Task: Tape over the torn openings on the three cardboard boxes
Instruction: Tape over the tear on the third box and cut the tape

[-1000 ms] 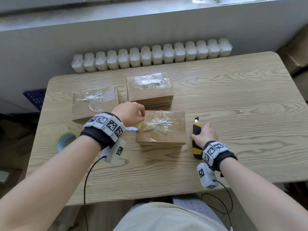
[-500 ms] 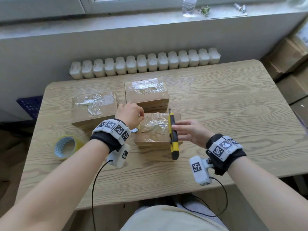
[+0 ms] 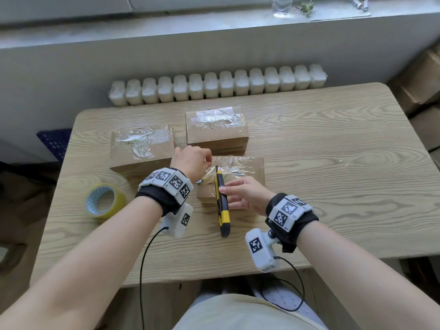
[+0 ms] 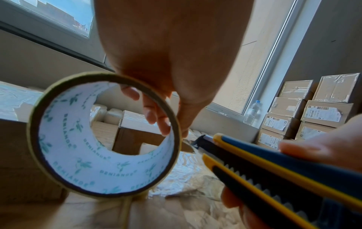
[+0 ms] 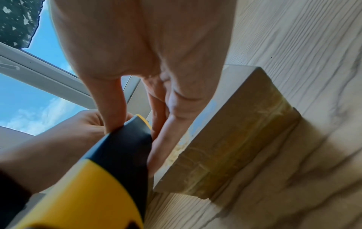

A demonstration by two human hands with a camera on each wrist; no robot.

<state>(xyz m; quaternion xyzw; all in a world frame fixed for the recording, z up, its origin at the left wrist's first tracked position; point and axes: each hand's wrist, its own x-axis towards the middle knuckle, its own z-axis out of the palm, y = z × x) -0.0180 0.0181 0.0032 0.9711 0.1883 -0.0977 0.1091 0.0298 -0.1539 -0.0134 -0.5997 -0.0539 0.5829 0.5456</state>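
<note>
Three cardboard boxes with crinkled clear tape on top stand on the table: a left box (image 3: pixel 140 148), a back box (image 3: pixel 215 126) and a near box (image 3: pixel 240 171). My left hand (image 3: pixel 192 163) grips a tape roll (image 4: pixel 103 134) at the near box's left end, fingers (image 4: pixel 156 119) through its core; in the head view the hand hides most of the roll. My right hand (image 3: pixel 238 194) holds a yellow and black utility knife (image 3: pixel 221 201) over the near box (image 5: pixel 225 139), its tip pointing away from me beside the left hand. The knife (image 4: pixel 274 167) lies just right of the roll.
A second yellowish tape roll (image 3: pixel 104 201) lies flat on the wooden table (image 3: pixel 333 175) to the left. A white radiator (image 3: pixel 216 86) runs behind the table. Stacked cardboard boxes (image 4: pixel 313 111) stand at the right, and a water bottle (image 4: pixel 252 113) is on the sill.
My right hand has lifted the knife from the table right of the near box and carried it left, over the box, up to my left hand. The left hand has stayed put.
</note>
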